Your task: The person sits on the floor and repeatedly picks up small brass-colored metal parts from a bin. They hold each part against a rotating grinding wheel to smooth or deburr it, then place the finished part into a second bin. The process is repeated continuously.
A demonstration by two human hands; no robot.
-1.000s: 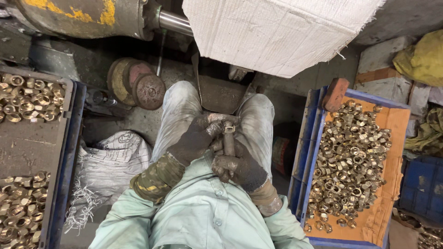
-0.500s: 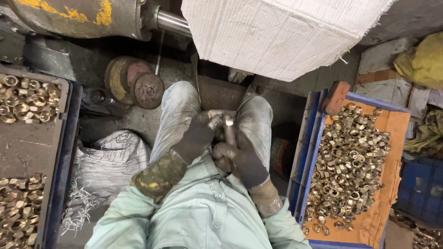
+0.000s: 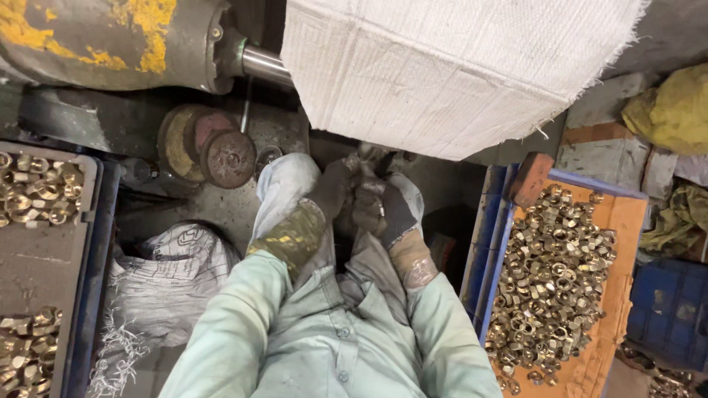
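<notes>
Gloved left hand (image 3: 328, 195) and right hand (image 3: 387, 210), clasped together on a small metal part (image 3: 366, 171) whose grip stays unclear; slipping likely near white cloth (image 3: 450, 66).

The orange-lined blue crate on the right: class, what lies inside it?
The blue crate holds a heap of brass nuts on an orange liner. The heap covers whatever lies beneath.

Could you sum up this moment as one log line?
left hand: gloved, at small metal part | right hand: gloved, gripping it | brass nuts: in orange tray, right
</notes>
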